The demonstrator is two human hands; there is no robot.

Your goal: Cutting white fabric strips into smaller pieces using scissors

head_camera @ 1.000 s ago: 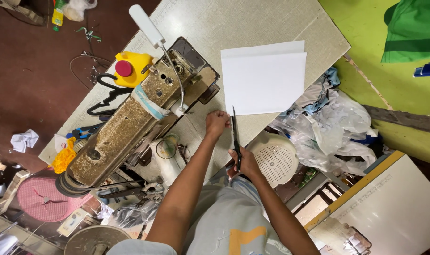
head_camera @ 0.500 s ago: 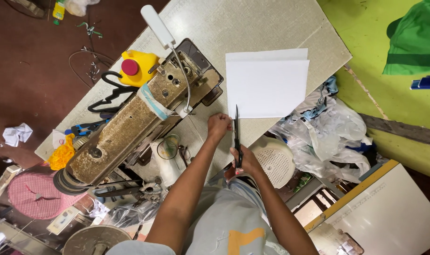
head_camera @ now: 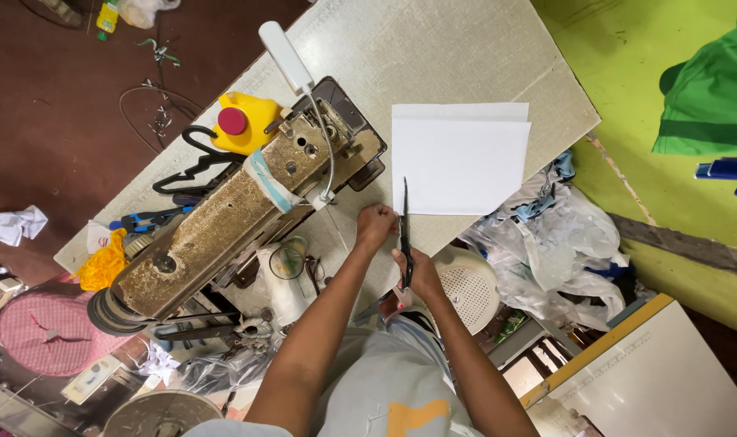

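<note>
My right hand (head_camera: 418, 276) grips the handles of a long pair of dark scissors (head_camera: 405, 231), blades pointing away from me along the left edge of a folded white fabric piece (head_camera: 459, 158) on the sewing table (head_camera: 433, 48). My left hand (head_camera: 376, 226) is curled shut just left of the blades, beside the base of an old industrial sewing machine (head_camera: 247, 206); whether it pinches anything is too small to tell.
A yellow oil jug with a red cap (head_camera: 245, 121) and a white lamp (head_camera: 285, 56) sit behind the machine. Crumpled plastic bags and scraps (head_camera: 559, 243) lie right of the table, a white perforated basket (head_camera: 467, 285) below its edge, green cloth (head_camera: 708, 97) on the green floor.
Both hands stay together by the scissors near the white fabric's lower left corner; they have edged slightly along the table edge, and the view has shifted a little.
</note>
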